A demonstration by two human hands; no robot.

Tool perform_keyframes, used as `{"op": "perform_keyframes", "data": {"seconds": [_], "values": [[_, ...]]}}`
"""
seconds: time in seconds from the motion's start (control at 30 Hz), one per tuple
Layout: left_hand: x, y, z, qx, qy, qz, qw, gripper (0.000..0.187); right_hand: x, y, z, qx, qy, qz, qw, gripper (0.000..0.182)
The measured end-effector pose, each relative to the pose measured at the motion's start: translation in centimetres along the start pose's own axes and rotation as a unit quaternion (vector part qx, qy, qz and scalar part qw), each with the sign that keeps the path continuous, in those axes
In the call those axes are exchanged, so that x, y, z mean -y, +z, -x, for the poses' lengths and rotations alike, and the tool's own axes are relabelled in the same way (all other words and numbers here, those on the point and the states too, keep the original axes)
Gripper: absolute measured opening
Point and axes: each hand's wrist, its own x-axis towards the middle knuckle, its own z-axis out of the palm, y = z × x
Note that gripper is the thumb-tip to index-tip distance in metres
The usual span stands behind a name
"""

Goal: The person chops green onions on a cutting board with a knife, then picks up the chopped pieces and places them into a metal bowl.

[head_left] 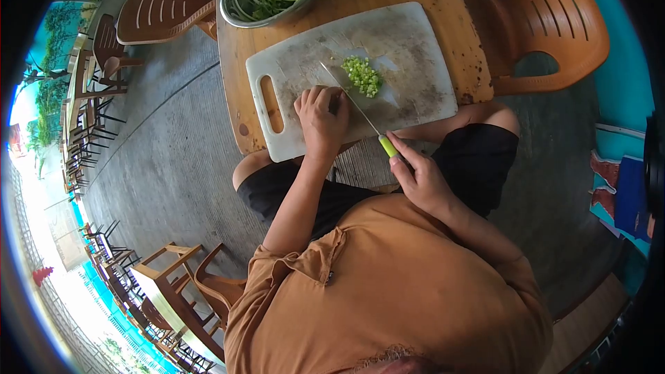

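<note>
A worn white cutting board [298,62] with a handle slot lies on the wooden table. Chopped green pieces [362,77] form a small pile on it, just right of the knife blade. My right hand [421,179] is closed around the green handle of a knife [386,145], its blade slanting up and left across the board. On the blade's left side, my left hand [322,116] rests on the board with fingers curled; what they hold, if anything, is hidden under them.
A metal bowl [227,1] of cut greens stands at the table's upper left. Orange chairs [561,28] flank the wooden table [460,41] on both sides. My knees are under its near edge. More chairs and tables stand farther left.
</note>
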Motion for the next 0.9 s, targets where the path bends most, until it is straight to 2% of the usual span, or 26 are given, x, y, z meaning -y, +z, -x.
{"op": "perform_keyframes", "data": {"seconds": [0.1, 0.23, 0.53, 0.6, 0.73, 0.8, 0.9], "values": [[-0.1, -0.1, 0.0, 0.004, 0.005, -0.009, 1.0, 0.011, 0.0, 0.9, -1.5, -0.026, -0.055, 0.009, 0.998, 0.049], [0.1, 0.1, 0.2, 0.009, 0.004, -0.018, 1.0, 0.015, -1.2, 1.2, -2.4, -0.032, -0.076, 0.014, 0.997, 0.049], [-0.1, -0.4, 0.2, -0.01, -0.047, 0.004, 0.999, 0.009, -1.8, -0.2, 0.4, -0.044, -0.116, 0.044, 0.991, 0.05], [-0.2, -0.6, 0.0, -0.016, -0.019, -0.02, 1.0, 0.008, -1.3, -0.5, 0.6, -0.013, -0.019, -0.029, 0.999, 0.05], [-0.3, -0.3, 0.3, -0.017, -0.027, 0.007, 0.999, 0.01, -0.7, -0.7, 0.6, -0.022, 0.012, -0.082, 0.996, 0.049], [-0.3, -0.3, 0.6, -0.019, -0.025, 0.007, 0.999, 0.01, -0.8, -1.4, 0.7, -0.008, 0.093, -0.123, 0.988, 0.049], [-0.2, -0.3, 0.7, -0.027, -0.026, 0.007, 0.999, 0.01, -0.1, -1.7, 0.8, 0.004, 0.105, -0.161, 0.981, 0.051]]}}
